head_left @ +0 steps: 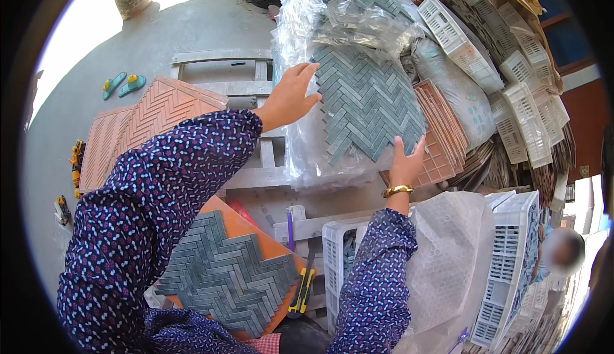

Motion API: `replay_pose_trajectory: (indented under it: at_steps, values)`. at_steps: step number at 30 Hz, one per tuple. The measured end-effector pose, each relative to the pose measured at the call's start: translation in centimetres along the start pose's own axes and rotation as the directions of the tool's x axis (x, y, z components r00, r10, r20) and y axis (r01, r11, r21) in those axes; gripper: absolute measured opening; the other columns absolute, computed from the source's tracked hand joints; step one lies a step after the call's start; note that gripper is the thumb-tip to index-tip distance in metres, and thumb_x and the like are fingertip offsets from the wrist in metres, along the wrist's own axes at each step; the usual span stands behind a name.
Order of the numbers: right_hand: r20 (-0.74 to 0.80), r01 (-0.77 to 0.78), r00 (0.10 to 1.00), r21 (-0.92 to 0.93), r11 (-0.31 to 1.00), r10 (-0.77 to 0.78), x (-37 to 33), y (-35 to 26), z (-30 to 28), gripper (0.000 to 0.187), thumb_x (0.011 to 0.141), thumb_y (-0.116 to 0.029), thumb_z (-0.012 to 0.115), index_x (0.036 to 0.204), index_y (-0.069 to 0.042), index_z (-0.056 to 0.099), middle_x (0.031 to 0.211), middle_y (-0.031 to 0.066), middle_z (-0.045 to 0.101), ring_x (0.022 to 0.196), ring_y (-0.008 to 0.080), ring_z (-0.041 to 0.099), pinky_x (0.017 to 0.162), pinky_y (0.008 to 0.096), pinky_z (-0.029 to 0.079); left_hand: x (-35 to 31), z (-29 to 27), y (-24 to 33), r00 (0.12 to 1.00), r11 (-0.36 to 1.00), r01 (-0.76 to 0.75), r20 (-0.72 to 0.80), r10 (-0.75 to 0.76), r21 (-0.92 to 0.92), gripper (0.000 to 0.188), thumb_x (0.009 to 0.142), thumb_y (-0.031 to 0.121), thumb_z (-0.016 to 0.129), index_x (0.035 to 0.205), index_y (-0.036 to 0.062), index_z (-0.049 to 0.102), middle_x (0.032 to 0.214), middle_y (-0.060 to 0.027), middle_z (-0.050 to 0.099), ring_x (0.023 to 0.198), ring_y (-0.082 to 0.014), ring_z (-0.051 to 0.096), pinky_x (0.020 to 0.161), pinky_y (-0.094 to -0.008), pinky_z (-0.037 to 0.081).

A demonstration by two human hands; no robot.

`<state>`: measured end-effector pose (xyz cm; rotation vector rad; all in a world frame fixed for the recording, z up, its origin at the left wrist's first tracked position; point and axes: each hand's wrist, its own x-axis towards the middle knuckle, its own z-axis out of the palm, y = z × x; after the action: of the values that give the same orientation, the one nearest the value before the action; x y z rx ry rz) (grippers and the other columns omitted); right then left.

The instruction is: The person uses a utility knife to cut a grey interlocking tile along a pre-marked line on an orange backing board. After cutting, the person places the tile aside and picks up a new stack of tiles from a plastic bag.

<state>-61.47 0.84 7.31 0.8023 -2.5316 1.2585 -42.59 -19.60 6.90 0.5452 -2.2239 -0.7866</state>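
Observation:
A green-grey herringbone mosaic tile sheet [371,108] lies on a stack wrapped in clear plastic film [300,152]. My left hand [291,96] is at the sheet's left edge, thumb and fingers apart. By its lower right corner is my right hand [408,162], also open, its fingertips at the edge and a gold bangle on the wrist. Neither hand visibly grips the sheet. Nearer me, a second green-grey herringbone sheet [224,271] rests on an orange board [272,242]. A yellow and black utility knife [302,293] lies beside that board.
A white slatted pallet [224,88] is under the wrapped stack. Terracotta herringbone moulds [169,108] lie at left, near green slippers [121,85]. Terracotta trays [441,136], a filled sack [451,88] and white crates [460,44] crowd the right. Bubble wrap [448,258] covers the near right.

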Motion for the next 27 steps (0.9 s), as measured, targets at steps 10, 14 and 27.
replay_pose_trajectory:
  at_steps: [10, 14, 27]
  values:
    - [0.228, 0.057, 0.973, -0.354, 0.933, 0.026, -1.6, -3.3, 1.4, 0.085, 0.069, -0.056, 0.060, 0.128, -0.001, 0.034, 0.130, 0.0383, 0.012, 0.125, 0.0477, 0.010, 0.100, 0.0500, 0.017, -6.4, 0.3, 6.8, 0.886, 0.918, -0.394, 0.282, 0.367, 0.043, 0.063, 0.074, 0.027, 0.061, 0.126, 0.0047, 0.034, 0.134, -0.0220, 0.024, 0.126, -0.0348, 0.022, 0.101, -0.0455, 0.022]
    - [0.260, 0.057, 0.964, -0.384, 0.921, 0.049, -0.7, -3.8, 1.8, 0.087, 0.069, -0.059, 0.058, 0.126, 0.001, 0.035, 0.129, 0.0393, 0.013, 0.124, 0.0485, 0.013, 0.100, 0.0484, 0.018, -4.9, 2.3, 4.5, 0.875, 0.886, -0.433, 0.312, 0.370, 0.167, 0.058, 0.078, 0.038, 0.054, 0.125, 0.0079, 0.038, 0.133, -0.0204, 0.027, 0.126, -0.0327, 0.022, 0.102, -0.0462, 0.020]
    - [0.319, 0.127, 0.947, -0.454, 0.882, 0.027, 3.3, -3.8, 3.3, 0.087, 0.068, -0.062, 0.055, 0.123, 0.004, 0.040, 0.122, 0.0424, 0.025, 0.120, 0.0496, 0.021, 0.099, 0.0475, 0.022, -2.4, 3.7, 3.3, 0.883, 0.895, -0.414, 0.310, 0.352, 0.164, 0.056, 0.083, 0.042, 0.045, 0.126, 0.0075, 0.037, 0.133, -0.0211, 0.026, 0.127, -0.0343, 0.020, 0.102, -0.0475, 0.018]
